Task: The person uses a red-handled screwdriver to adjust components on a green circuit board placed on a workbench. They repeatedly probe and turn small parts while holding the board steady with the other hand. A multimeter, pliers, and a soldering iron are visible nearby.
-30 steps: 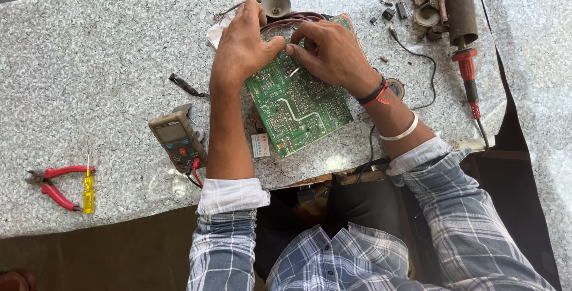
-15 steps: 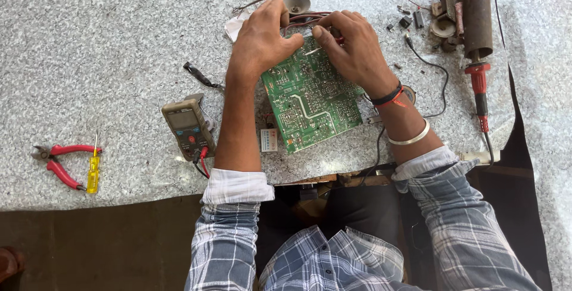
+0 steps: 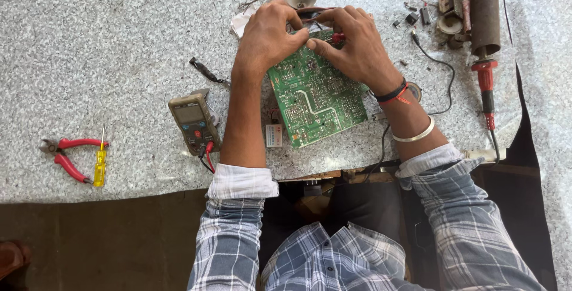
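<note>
Where the plaid sleeves end, both forearms are seen running toward 12 o'clock over the green circuit board (image 3: 316, 97), its long axis tilted from 7 to 1 o'clock on the granite table (image 3: 107, 47). At its far edge the left hand (image 3: 265, 38) is curled and pressing down; the right hand (image 3: 351, 44) pinches a small red-tipped part (image 3: 338, 37). Neither hand is nearer.

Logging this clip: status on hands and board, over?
Left hand and right hand both on far edge of green circuit board. Grip unclear. Grey multimeter beside left forearm, apart.
</note>
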### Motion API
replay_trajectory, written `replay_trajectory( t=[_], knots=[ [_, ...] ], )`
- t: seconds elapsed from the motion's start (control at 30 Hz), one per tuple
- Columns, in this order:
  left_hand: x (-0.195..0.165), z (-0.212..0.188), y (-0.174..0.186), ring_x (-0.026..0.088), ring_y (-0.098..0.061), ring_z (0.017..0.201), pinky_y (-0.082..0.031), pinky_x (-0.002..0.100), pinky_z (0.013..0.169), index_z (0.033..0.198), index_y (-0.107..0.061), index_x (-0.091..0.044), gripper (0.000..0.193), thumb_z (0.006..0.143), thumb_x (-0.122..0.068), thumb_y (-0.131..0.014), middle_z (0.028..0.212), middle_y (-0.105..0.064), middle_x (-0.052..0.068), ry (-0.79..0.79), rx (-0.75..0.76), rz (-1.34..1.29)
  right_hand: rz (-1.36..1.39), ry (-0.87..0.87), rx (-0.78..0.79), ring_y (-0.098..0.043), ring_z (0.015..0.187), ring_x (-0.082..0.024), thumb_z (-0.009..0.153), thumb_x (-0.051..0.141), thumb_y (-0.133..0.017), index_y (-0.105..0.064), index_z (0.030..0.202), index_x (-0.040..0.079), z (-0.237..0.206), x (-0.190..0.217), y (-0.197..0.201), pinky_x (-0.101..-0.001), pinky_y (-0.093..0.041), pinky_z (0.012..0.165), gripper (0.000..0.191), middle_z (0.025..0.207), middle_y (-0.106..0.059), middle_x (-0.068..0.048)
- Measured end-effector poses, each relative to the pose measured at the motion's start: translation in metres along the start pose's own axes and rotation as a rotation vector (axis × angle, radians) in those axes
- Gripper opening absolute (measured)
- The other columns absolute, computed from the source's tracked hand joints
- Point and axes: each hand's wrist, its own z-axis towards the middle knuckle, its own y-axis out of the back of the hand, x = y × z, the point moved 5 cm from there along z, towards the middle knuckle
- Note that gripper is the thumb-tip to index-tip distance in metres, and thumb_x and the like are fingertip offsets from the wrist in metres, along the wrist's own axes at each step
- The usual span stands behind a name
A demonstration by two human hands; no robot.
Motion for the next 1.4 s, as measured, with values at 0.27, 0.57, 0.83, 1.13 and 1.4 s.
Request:
replay_trajectory(
  t=[0.27, 0.57, 0.83, 1.13, 1.4],
  knots=[
    [-0.003, -0.001, 0.003, 0.026, -0.073, 0.077, -0.058, 0.043, 0.078, 0.088, -0.081, -0.004, 0.036, 0.081, -0.039, -0.085, 0.088, -0.075, 0.015, 0.039, 0.052, 0.063, 0.000, -0.070, -0.010, -0.055, 0.077, -0.025, 0.099, 0.051, -0.076, -0.073, 0.104, 0.004, 0.003, -0.003, 0.001, -0.0420, -0.044, 0.073, 0.048, 0.080, -0.058, -0.007],
    [-0.013, 0.007, -0.007, 0.022, -0.073, 0.067, -0.059, 0.040, 0.069, 0.088, -0.080, -0.006, 0.035, 0.081, -0.040, -0.083, 0.076, -0.075, 0.013, 0.064, 0.068, 0.077, 0.032, -0.069, -0.038, -0.053, 0.064, -0.022, 0.100, 0.039, -0.076, -0.072, 0.100, 0.004, -0.001, -0.016, 0.008, -0.0399, -0.041, 0.060, 0.036, 0.065, -0.053, -0.005],
    [-0.009, 0.003, -0.015, 0.020, -0.073, 0.065, -0.060, 0.038, 0.068, 0.089, -0.081, -0.005, 0.034, 0.080, -0.038, -0.084, 0.075, -0.075, 0.013, 0.048, 0.049, 0.070, 0.022, -0.069, -0.029, -0.052, 0.061, -0.021, 0.099, 0.039, -0.077, -0.072, 0.100, 0.004, -0.009, -0.017, 0.005, -0.0395, -0.041, 0.060, 0.035, 0.063, -0.053, -0.004],
    [-0.007, 0.001, -0.024, 0.019, -0.072, 0.062, -0.060, 0.038, 0.065, 0.092, -0.081, -0.006, 0.035, 0.084, -0.040, -0.082, 0.073, -0.075, 0.013, 0.101, 0.089, 0.092, 0.030, -0.054, -0.027, -0.052, 0.058, -0.020, 0.099, 0.037, -0.077, -0.070, 0.100, 0.004, -0.014, -0.014, 0.009, -0.0382, -0.040, 0.057, 0.034, 0.062, -0.054, -0.004],
    [-0.010, 0.006, -0.023, 0.021, -0.073, 0.065, -0.060, 0.039, 0.068, 0.092, -0.082, -0.006, 0.033, 0.083, -0.038, -0.083, 0.076, -0.075, 0.013, 0.054, 0.060, 0.081, 0.028, -0.054, -0.024, -0.051, 0.053, -0.019, 0.098, 0.034, -0.078, -0.072, 0.101, 0.005, -0.012, -0.020, 0.009, -0.0397, -0.038, 0.056, 0.031, 0.058, -0.053, -0.004]
  ],
)
